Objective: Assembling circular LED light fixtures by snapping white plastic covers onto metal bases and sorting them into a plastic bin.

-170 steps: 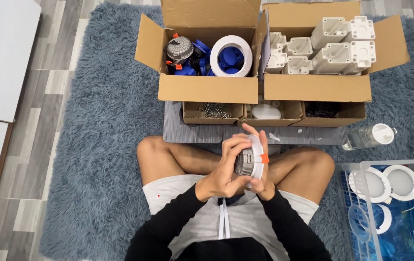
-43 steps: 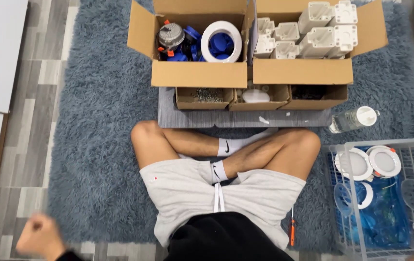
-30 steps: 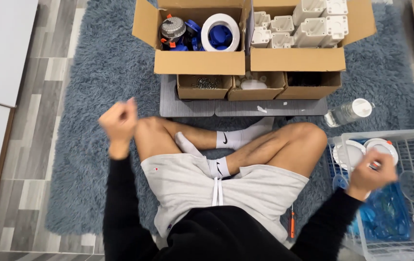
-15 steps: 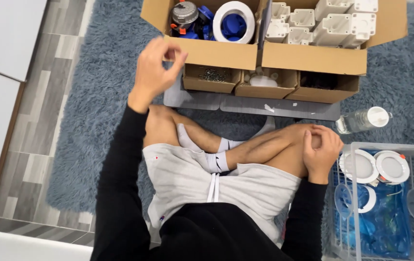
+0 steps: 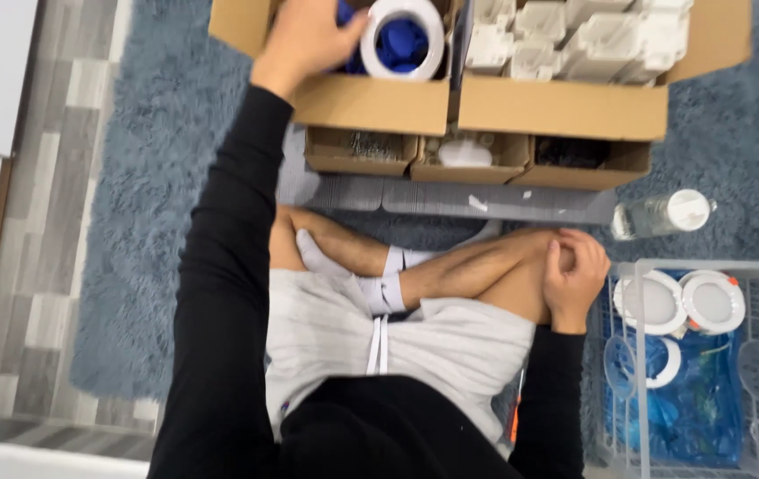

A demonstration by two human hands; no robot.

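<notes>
Setting: shaggy blue-grey rug point(image 5: 140, 177) lay under the seated person, with grey plank flooring point(image 5: 51, 222) beyond its edge on the left-hand side.
Head view, left hand: the left hand point(image 5: 307, 37) reached forward into the left cardboard box point(image 5: 371, 102), fingers curled loosely downward over the contents; whether they gripped anything could not be told, since the fingertips were hidden.
Beside that hand: a white ring fixture with a blue centre point(image 5: 402, 37) stood just to its right, touching or nearly touching the thumb, with more blue parts behind it.
Head view, right hand: the right hand point(image 5: 575, 275) rested on the bent right knee, fingers folded inward and relaxed, holding nothing.
Ahead of the right hand: a clear plastic bottle with a white cap point(image 5: 663, 213) lay on its side on the rug, near but apart.
To the right of that hand: a white wire basket point(image 5: 708, 266) held round white light fixtures point(image 5: 712, 302) over a blue plastic bag point(image 5: 690, 408).
Farther forward: a second cardboard box point(image 5: 566, 106) held white plastic housings point(image 5: 575, 31); three small open trays point(image 5: 468, 160) sat in front of both boxes on a grey mat point(image 5: 450, 200).
</notes>
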